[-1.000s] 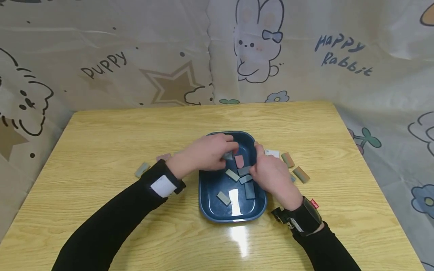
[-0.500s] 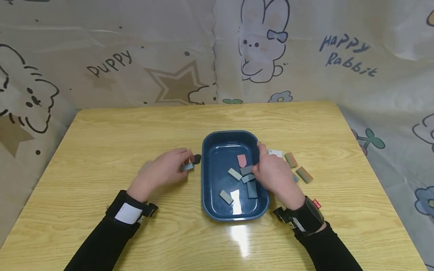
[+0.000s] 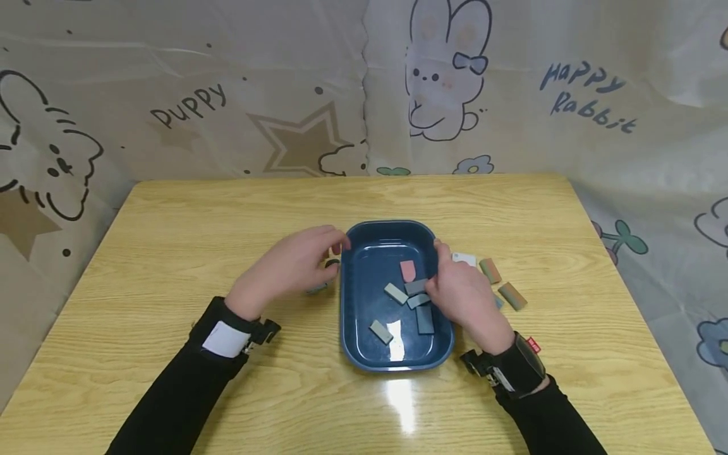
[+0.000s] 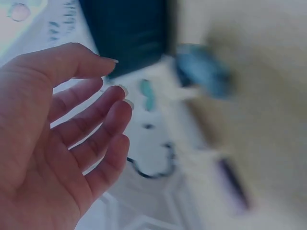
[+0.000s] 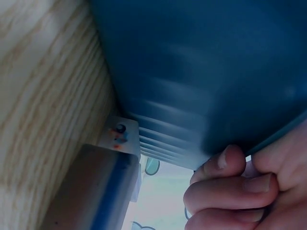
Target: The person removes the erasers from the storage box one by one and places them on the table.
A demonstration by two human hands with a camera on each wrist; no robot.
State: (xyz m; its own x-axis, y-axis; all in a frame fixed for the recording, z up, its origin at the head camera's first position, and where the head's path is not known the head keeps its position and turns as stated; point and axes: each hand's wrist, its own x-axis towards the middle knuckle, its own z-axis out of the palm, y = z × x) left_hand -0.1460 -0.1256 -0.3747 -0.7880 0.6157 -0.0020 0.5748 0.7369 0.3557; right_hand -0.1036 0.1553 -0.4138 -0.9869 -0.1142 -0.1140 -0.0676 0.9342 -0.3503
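Observation:
A dark blue tray (image 3: 370, 360) stands mid-table with several small blocks inside, among them a pink block (image 3: 407, 271), a pale block (image 3: 381, 332) and a grey-blue block (image 3: 424, 320). My right hand (image 3: 463, 297) grips its right rim; in the right wrist view the fingers curl under that rim. At the left rim is my left hand (image 3: 296, 265). Its fingers bend loosely around nothing in the left wrist view. Beneath it, a black piece (image 3: 333, 261) and another grey-blue block (image 3: 316, 288) show on the table, partly hidden by the fingers.
Right of the tray lie a white block (image 3: 464, 259), an orange-green block (image 3: 490, 270) and a brownish block (image 3: 513, 296). More blocks, blurred, lie beside the tray in the left wrist view, including a blue block (image 4: 204, 69). A printed cloth (image 3: 284, 76) hangs behind the table.
My left hand went from over the tray to a grey-blue block on the table at left, then rose toward the tray's left rim, leaving that block behind. The right hand kept its grip.

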